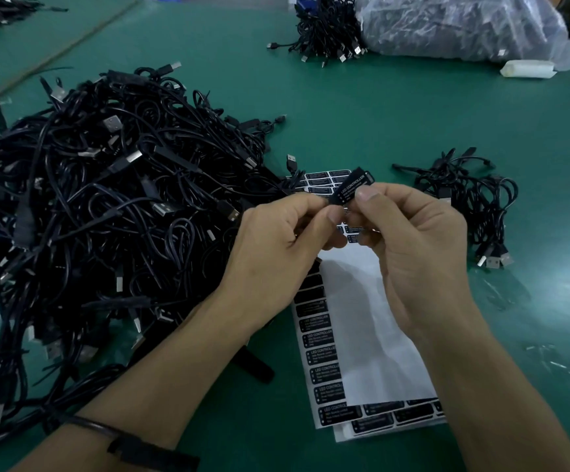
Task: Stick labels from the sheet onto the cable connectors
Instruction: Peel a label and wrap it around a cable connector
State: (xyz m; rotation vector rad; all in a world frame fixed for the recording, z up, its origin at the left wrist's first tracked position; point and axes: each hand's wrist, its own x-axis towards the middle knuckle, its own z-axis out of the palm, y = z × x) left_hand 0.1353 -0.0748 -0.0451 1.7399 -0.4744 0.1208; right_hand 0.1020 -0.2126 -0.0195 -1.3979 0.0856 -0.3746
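**Item: cable connector, held in both grips, label face up**

Location. The connector (pixel 351 190) is in the air above the table (pixel 379 114), over the far end of the label sheet (pixel 372 335). It sits between my two grips and touches both.

Grip state. My left grip (pixel 283 240) pinches the connector's near, lower-left end between thumb and forefinger. My right grip (pixel 413 240) closes on it from the right, with the thumb laid across its face. Neither grip is free.

Long axis. It runs from lower left to upper right, slanting away from me. The upper-right end sticks out free past both thumbs.

Label. A label (pixel 353 185) reading "LED CONTROLLER" shows on the upturned face and runs along that same axis. I cannot tell whether its edges are fully down, because my right thumb covers the near part.

Bearing for the coming move. As I judge it, the pressing stroke belongs to the right thumb, which already lies on the face. It would run up along the axis toward the free end while the left grip anchors the lower end.

Adjacent stock. A large heap of cables (pixel 106 216) lies to the left, just beside my left wrist. A small bundle (pixel 471 199) lies to the right, near my right grip.
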